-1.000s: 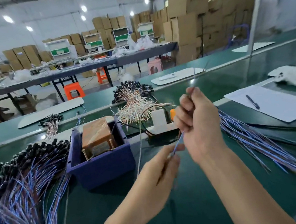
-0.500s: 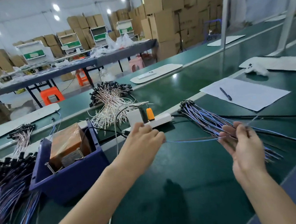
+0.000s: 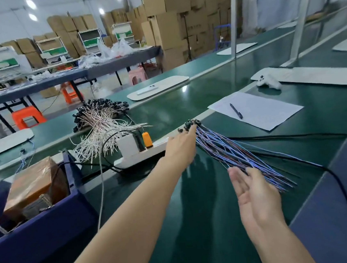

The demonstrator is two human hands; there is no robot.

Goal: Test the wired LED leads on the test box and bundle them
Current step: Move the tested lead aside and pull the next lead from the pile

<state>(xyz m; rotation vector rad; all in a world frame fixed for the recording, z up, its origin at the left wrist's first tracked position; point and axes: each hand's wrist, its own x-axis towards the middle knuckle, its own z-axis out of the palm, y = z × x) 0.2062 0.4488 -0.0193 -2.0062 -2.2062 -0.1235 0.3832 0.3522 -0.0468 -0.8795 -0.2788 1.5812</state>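
The left hand (image 3: 180, 147) touches the heads of the blue leads (image 3: 234, 152) with straight fingers. The right hand (image 3: 255, 193) lies open by their tails, gripping nothing. They seem to be squaring the pile; next, pick up another lead to test.

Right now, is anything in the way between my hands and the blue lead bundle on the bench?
Nothing visible does. The left hand is at the black LED end of the blue lead bundle, and the right hand is open at its wire tails. The power strip lies left of the left hand, off the path.
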